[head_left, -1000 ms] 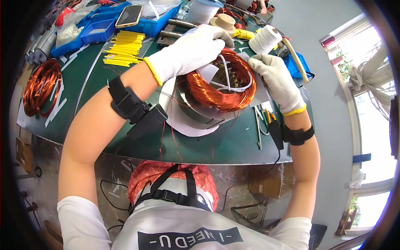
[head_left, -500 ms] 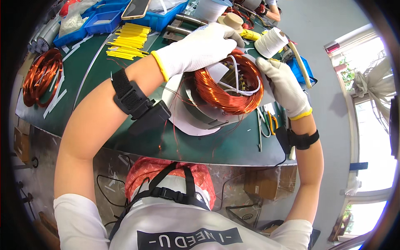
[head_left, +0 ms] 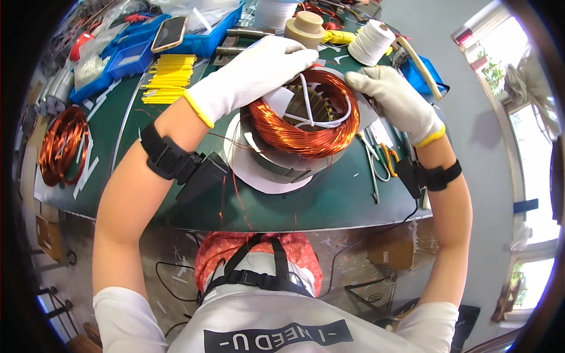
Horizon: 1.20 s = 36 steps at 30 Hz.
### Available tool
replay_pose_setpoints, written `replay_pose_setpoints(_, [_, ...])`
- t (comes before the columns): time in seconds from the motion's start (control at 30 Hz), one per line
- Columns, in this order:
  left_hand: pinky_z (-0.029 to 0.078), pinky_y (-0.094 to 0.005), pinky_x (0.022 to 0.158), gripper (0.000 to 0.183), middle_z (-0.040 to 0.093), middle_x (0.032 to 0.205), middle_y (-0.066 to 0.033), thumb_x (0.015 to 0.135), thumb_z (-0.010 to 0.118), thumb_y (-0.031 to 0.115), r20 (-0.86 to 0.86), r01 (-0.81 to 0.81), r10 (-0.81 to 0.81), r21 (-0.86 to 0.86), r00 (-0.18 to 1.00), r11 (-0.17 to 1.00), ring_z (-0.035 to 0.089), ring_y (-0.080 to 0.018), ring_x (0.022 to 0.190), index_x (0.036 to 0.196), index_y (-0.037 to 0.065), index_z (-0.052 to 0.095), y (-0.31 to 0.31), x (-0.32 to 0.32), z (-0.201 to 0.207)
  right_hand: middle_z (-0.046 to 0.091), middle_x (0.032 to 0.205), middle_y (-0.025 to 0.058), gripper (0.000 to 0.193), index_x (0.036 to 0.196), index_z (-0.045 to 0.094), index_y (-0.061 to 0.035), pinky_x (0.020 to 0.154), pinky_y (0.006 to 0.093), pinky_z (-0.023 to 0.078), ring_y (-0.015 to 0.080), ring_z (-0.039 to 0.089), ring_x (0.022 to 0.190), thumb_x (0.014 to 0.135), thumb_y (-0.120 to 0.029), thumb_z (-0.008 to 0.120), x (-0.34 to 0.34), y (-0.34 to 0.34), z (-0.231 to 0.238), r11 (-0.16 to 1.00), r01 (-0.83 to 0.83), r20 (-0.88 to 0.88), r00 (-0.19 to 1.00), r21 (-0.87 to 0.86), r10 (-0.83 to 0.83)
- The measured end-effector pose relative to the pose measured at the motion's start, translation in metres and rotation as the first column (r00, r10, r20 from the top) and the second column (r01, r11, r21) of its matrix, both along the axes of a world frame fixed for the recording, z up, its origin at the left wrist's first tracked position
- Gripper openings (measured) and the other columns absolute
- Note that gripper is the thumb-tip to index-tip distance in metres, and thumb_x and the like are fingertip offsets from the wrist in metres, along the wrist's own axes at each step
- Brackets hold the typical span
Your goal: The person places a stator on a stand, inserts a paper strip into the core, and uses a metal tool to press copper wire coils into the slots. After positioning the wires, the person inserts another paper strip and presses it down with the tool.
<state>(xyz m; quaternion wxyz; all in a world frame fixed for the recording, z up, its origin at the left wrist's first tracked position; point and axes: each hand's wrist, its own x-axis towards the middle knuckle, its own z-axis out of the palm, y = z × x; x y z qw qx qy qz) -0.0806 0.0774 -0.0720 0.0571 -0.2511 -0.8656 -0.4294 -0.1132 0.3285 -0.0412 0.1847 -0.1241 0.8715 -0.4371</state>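
Note:
A motor stator (head_left: 288, 167) stands in front of me, its grey metal ring carrying a thick winding of copper wire (head_left: 294, 136). White insulating paper (head_left: 278, 101) pokes up inside the winding, and a white sleeved lead (head_left: 306, 100) loops across the opening. My left hand (head_left: 259, 67), in a white glove, bends over the winding's far left rim with its fingers together. At the far right rim is my right hand (head_left: 397, 100), also gloved, thumb and fingers closed beside the wire. What either hand grips is hidden. Loose copper wire ends (head_left: 238, 203) hang down the stator's near side.
Yellow sleeves (head_left: 169, 79), blue bins (head_left: 130, 59) and a phone (head_left: 169, 33) lie at the far left. Copper coils (head_left: 62, 147) rest left. Spools of white cord (head_left: 371, 42) and beige material (head_left: 304, 29) stand behind. Scissors (head_left: 376, 159) and orange-handled pliers (head_left: 391, 157) lie right.
The whole view has shifted slightly, so the bench sits differently in it. My left fingers have straightened a little over the far rim. My right hand remains beside the winding.

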Motion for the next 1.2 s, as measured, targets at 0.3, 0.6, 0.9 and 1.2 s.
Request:
replay_pose_setpoints(0.3, [0.045, -0.0243, 0.074, 0.047, 0.063, 0.089, -0.0011, 0.095, 0.057, 0.045, 0.199, -0.029, 0.003, 0.128, 0.980, 0.991, 0.053, -0.0074, 0.082, 0.104, 0.000, 0.067, 0.004, -0.005, 0.000, 0.068, 0.073, 0.0111, 0.039, 0.089, 0.063, 0.0034, 0.053, 0.0268, 0.053, 0.0170, 0.065, 0.058, 0.095, -0.034, 0.053, 0.018, -0.011, 0.004, 0.983, -0.160, -0.253, 0.951, 0.090, 0.178])
replay_pose_setpoints(0.6, [0.046, -0.0238, 0.078, 0.045, 0.066, 0.095, -0.0025, 0.093, 0.064, 0.038, 0.255, -0.108, 0.071, 0.138, 0.964, 0.985, 0.057, -0.0087, 0.086, 0.109, -0.004, 0.066, 0.022, 0.005, 0.019, 0.068, 0.076, 0.0134, 0.033, 0.094, 0.064, 0.0041, 0.050, 0.0297, 0.057, 0.0201, 0.068, 0.059, 0.088, -0.028, 0.058, 0.008, -0.029, 0.013, 0.977, -0.121, -0.476, 0.858, 0.176, 0.192])
replay_pose_setpoints(0.9, [0.042, -0.0198, 0.073, 0.038, 0.064, 0.092, 0.0023, 0.095, 0.063, 0.034, 0.317, -0.161, 0.107, 0.150, 0.943, 0.976, 0.052, -0.0044, 0.080, 0.111, 0.001, 0.067, 0.020, 0.009, 0.015, 0.066, 0.081, 0.0258, 0.033, 0.089, 0.067, 0.0058, 0.072, 0.0398, 0.051, 0.0368, 0.066, 0.077, 0.085, -0.025, 0.055, 0.021, -0.006, 0.025, 0.931, -0.165, -0.440, 0.845, 0.324, 0.303])
replay_pose_setpoints(1.2, [0.049, -0.0220, 0.075, 0.042, 0.069, 0.099, -0.0051, 0.092, 0.067, 0.032, 0.306, -0.150, 0.103, 0.132, 0.946, 0.980, 0.061, -0.0080, 0.085, 0.114, -0.004, 0.066, 0.020, 0.004, 0.021, 0.070, 0.090, 0.0220, 0.027, 0.095, 0.067, 0.0033, 0.075, 0.0405, 0.057, 0.0335, 0.070, 0.082, 0.085, -0.019, 0.056, -0.002, -0.038, -0.017, 0.958, 0.007, -0.744, 0.631, 0.286, 0.218])
